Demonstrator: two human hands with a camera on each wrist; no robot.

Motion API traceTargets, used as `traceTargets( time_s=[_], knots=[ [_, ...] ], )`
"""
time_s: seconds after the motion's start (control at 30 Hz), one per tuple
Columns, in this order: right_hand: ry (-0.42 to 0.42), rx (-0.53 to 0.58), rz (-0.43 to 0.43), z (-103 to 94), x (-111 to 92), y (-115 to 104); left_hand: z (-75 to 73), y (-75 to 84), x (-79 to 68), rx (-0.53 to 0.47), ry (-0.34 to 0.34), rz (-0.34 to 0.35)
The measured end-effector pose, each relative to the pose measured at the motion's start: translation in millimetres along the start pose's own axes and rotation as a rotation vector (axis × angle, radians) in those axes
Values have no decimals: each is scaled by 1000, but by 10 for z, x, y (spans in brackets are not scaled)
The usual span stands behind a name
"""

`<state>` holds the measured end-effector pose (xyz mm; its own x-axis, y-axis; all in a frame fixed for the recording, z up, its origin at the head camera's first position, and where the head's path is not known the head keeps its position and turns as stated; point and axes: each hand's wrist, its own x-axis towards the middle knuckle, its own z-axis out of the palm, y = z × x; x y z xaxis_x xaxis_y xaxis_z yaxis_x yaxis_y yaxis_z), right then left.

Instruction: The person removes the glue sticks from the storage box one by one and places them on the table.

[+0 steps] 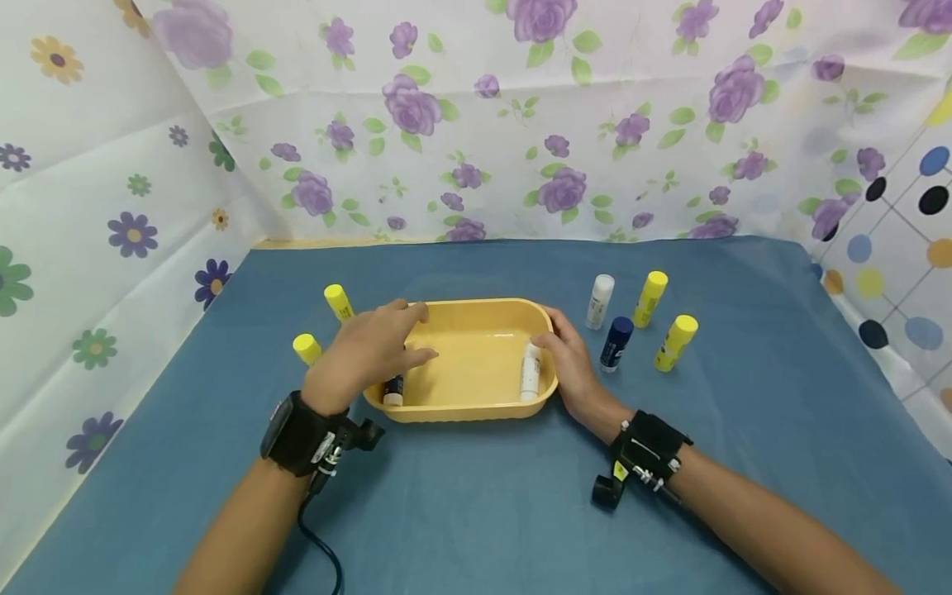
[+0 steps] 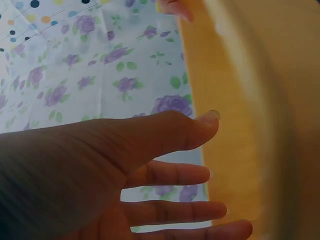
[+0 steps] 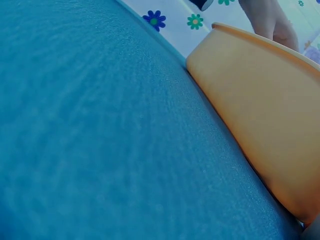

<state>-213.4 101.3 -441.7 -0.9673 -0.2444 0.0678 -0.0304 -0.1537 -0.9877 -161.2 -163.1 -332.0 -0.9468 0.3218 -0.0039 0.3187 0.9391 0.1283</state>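
A shallow yellow tray (image 1: 476,412) stands on the cloth between both hands. My left hand (image 1: 372,343) reaches over its left end, fingers extended and thumb apart, gripping nothing. Below that hand a dark tube with a white end (image 1: 393,390), resembling a glue stick, is inside the tray and partly hidden. The right hand (image 1: 571,364) holds the tray's right end, thumb over the rim and fingers outside. Beside that thumb, a white tube (image 1: 530,373) leans inside the tray. In the left wrist view, the left hand's spread fingers (image 2: 175,212) appear in front of the yellow tray wall (image 2: 220,75).
Right of the tray stand a white tube (image 1: 599,302), a dark blue tube (image 1: 616,344), and two yellow tubes (image 1: 650,299). Two yellow-capped tubes (image 1: 338,302) stand on the left, partly behind the left hand. Blue cloth (image 1: 491,504) covers the table; patterned sheets surround it.
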Motion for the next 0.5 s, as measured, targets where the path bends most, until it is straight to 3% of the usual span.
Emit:
traceTargets(
  time_s=[0.3, 0.5],
  knots=[
    [1, -9, 18, 4, 4, -5, 193, 44, 83, 188, 35, -36],
    [-16, -43, -3, 33, -10, -10, 276, 77, 160, 330, -65, -124]
  ],
)
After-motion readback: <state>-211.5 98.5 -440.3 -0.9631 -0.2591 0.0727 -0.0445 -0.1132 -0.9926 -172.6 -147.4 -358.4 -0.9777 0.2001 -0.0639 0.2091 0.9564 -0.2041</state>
